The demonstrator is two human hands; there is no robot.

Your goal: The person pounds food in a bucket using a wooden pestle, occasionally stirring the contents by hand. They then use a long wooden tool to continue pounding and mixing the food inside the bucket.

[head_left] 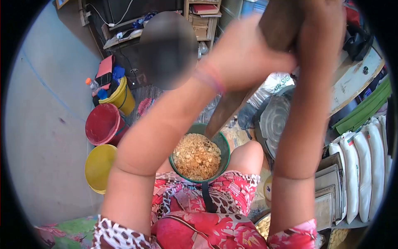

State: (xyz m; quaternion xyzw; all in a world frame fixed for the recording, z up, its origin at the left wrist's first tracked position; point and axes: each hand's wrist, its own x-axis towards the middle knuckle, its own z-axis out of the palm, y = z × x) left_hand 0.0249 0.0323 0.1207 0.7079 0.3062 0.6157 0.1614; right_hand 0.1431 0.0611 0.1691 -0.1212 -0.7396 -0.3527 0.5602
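Both of my hands are raised and wrapped round a long brown wooden pole (230, 108). My left hand (253, 52), with a pink band at its wrist, grips it lower down. My right hand (321, 18) is closed round it higher up, partly cut off by the frame's top edge and smeared by motion. The pole slants down to the left, its lower end inside a green bucket (227, 159) between my knees. Coarse golden-brown crumbs and chunks (197, 159) lie in the bucket; the pole's tip is hard to make out against them.
To the left stand a yellow bucket (100, 169), a red bucket (99, 124) and another yellow bucket (124, 97) filled with odds and ends. On the right are a large metal pot (273, 122), stacked trays (325, 205) and several filled white bags (362, 170). A wooden shelf (201, 32) stands behind.
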